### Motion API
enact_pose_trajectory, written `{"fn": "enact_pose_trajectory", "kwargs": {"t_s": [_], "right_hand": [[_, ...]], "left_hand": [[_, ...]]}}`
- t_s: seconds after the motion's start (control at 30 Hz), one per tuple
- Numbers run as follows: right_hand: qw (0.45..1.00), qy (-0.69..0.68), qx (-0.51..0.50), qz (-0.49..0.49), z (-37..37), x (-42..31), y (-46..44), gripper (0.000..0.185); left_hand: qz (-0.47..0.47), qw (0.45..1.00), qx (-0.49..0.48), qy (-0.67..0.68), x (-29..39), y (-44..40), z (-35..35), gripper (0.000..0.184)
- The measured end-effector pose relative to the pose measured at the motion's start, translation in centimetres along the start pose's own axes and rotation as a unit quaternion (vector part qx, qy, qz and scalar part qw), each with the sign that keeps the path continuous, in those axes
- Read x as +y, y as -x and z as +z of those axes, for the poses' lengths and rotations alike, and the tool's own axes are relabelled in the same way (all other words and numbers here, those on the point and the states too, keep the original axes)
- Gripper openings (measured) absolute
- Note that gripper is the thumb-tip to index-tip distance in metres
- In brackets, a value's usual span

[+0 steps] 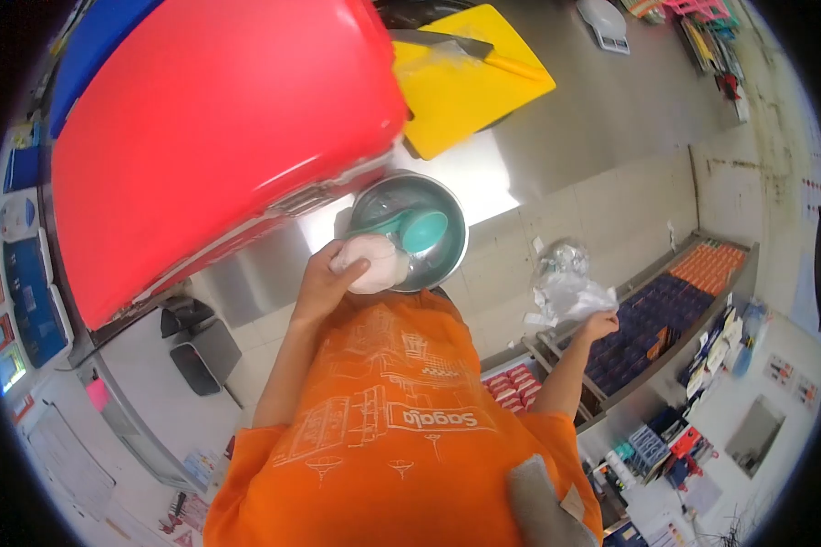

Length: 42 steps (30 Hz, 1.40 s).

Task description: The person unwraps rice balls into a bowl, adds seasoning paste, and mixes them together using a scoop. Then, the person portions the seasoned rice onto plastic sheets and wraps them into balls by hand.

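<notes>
My left hand [328, 278] is closed around a pale pink, rounded lump [374, 263], thumb on top; its exact kind I cannot tell. The lump is at the near rim of a round metal bowl [462, 219]. Inside the bowl lie a teal cup [424, 231] and some clear plastic. Out to the right, my right hand [598, 325] pinches the edge of a crumpled clear plastic bag [570, 294], which hangs over the floor.
A large red tub or lid [228, 137] fills the upper left. Beyond the bowl, a knife [461, 46] rests on a yellow cutting board [474, 87] on the steel counter [602, 109]. Right of me stands a rack of dark and orange packets [648, 324]. A white scale [604, 25] sits far back.
</notes>
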State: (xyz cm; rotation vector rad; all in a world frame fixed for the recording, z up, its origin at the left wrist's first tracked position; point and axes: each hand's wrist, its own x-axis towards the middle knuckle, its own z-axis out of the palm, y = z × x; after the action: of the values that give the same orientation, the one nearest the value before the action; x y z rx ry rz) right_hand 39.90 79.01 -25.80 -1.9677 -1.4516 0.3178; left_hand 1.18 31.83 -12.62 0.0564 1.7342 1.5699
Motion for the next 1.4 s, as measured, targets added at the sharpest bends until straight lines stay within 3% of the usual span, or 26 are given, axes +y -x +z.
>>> {"fn": "enact_pose_trajectory", "kwargs": {"t_s": [0.07, 0.1, 0.13, 0.17, 0.23, 0.27, 0.3, 0.4, 0.43, 0.5, 0.57, 0.6, 0.67, 0.7, 0.73, 0.8, 0.93, 1.03, 1.13, 1.23, 1.3, 1.4], "right_hand": [[0.965, 0.238, 0.008, 0.106, 1.6, 2.5, -3.2, 0.05], [0.964, 0.234, -0.123, -0.035, 1.0, 1.4, -2.4, 0.057], [0.953, 0.154, -0.131, -0.228, 0.6, -2.9, 3.2, 0.059], [0.924, 0.035, -0.298, -0.236, -1.2, -8.8, 9.4, 0.056], [0.758, -0.187, -0.62, -0.076, -4.8, -21.0, 21.9, 0.06], [0.666, -0.206, -0.704, -0.132, -4.8, -21.4, 26.4, 0.065], [0.615, -0.233, -0.722, -0.212, -6.0, -23.9, 28.7, 0.063], [0.583, -0.2, -0.785, -0.062, -6.0, -21.5, 29.6, 0.047], [0.557, -0.192, -0.808, -0.011, -6.1, -21.0, 29.6, 0.042], [0.544, -0.224, -0.808, -0.01, -7.1, -21.3, 29.6, 0.037], [0.555, -0.236, -0.797, -0.038, -8.2, -22.6, 29.3, 0.034], [0.578, -0.261, -0.772, -0.033, -8.1, -22.4, 29.8, 0.036], [0.617, -0.309, -0.723, -0.028, -7.4, -22.1, 30.9, 0.039], [0.603, -0.256, -0.756, 0.001, -8.0, -23.2, 30.3, 0.045], [0.625, -0.235, -0.743, -0.047, -8.1, -23.0, 30.3, 0.046], [0.656, -0.201, -0.712, -0.15, -7.7, -22.9, 30.7, 0.049], [0.656, -0.167, -0.726, -0.123, -7.9, -23.8, 31.4, 0.048], [0.665, -0.126, -0.724, -0.131, -8.5, -25.6, 31.9, 0.045], [0.662, -0.099, -0.72, -0.183, -8.4, -25.5, 31.6, 0.039], [0.621, -0.238, -0.744, -0.065, -6.9, -24.2, 32.5, 0.034], [0.66, -0.262, -0.703, -0.025, -6.9, -24.4, 33.2, 0.03], [0.68, -0.266, -0.683, -0.024, -7.2, -24.8, 33.2, 0.027]], "left_hand": [[-0.01, 1.0, 0.007, 0.015, 0.1, -0.1, 0.7, 0.03], [-0.015, 1.0, 0.011, 0.023, 0.1, -0.2, 1.1, 0.028], [-0.019, 1.0, -0.004, 0.02, -0.4, -0.5, 1.5, 0.027], [-0.022, 0.999, -0.019, 0.018, -1.0, -0.8, 1.7, 0.026], [-0.026, 0.999, -0.035, -0.022, -1.4, -1.3, 3.2, 0.026], [-0.024, 0.997, -0.037, -0.061, -0.6, -1.4, 4.5, 0.026], [-0.02, 0.994, -0.04, -0.098, 0.1, -1.4, 5.7, 0.026], [-0.053, 0.956, -0.137, -0.255, 1.0, -2.4, 3.1, 0.025], [-0.106, 0.948, -0.136, -0.268, 1.9, -2.7, 2.8, 0.025], [-0.217, 0.922, -0.122, -0.295, 3.4, -2.8, 2.2, 0.026], [-0.161, 0.987, 0.0, 0.022, 3.0, -2.0, 3.5, 0.03], [-0.122, 0.974, 0.061, 0.182, 2.3, -1.7, 3.9, 0.032], [-0.036, 0.999, 0.002, -0.017, -1.4, -1.5, 3.4, 0.041], [0.004, 0.995, -0.025, -0.093, -1.6, -0.7, 4.9, 0.041], [0.041, 0.983, -0.051, -0.17, -1.5, 0.2, 6.1, 0.041], [-0.003, 0.982, -0.03, -0.184, 0.8, 0.3, 7.5, 0.039], [0.013, 0.971, 0.051, -0.235, -1.1, -0.3, 6.7, 0.044], [0.003, 0.983, 0.061, -0.173, 2.8, -0.1, 7.2, 0.043], [0.105, 0.988, 0.004, -0.115, 1.5, -1.2, 6.3, 0.043], [0.151, 0.969, 0.024, -0.194, 0.9, -1.4, 5.8, 0.033], [0.158, 0.952, 0.103, -0.24, 4.3, 0.0, 7.2, 0.026], [0.173, 0.943, 0.059, -0.277, 3.4, 0.8, 6.0, 0.027]]}}
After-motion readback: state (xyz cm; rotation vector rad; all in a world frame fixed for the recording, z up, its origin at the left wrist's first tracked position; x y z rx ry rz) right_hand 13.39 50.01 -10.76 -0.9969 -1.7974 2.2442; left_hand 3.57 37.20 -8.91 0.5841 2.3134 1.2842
